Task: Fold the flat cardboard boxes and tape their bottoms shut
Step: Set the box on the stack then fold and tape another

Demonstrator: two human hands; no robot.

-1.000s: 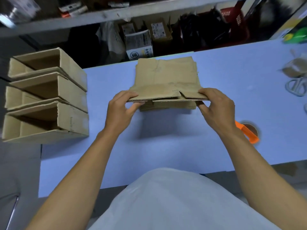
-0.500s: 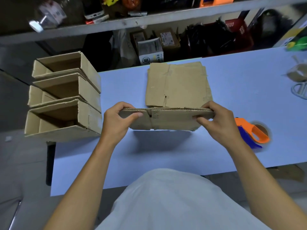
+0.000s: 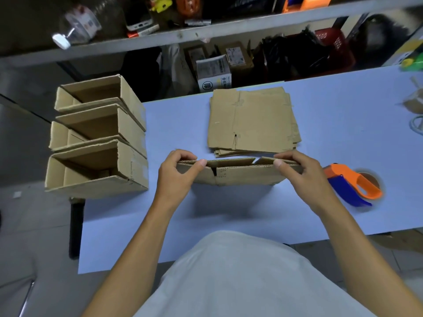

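Both hands pinch the box: left hand (image 3: 177, 173) and right hand (image 3: 299, 172) at its ends, above the tabletop (image 3: 229, 207), near the stack (image 3: 251, 120). Best to press the ends inward, squaring it evenly.

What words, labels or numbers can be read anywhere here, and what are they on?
No text here can be read with certainty.
White carton under the shelf: dark print and a round symbol, too blurred to read.
Brown parcel beside it: a white label, print too small.
Bottle on the shelf: a label, blurred.
Red basket: pale marks, unreadable.
Flat box held by the left hand and right hand: no print visible.
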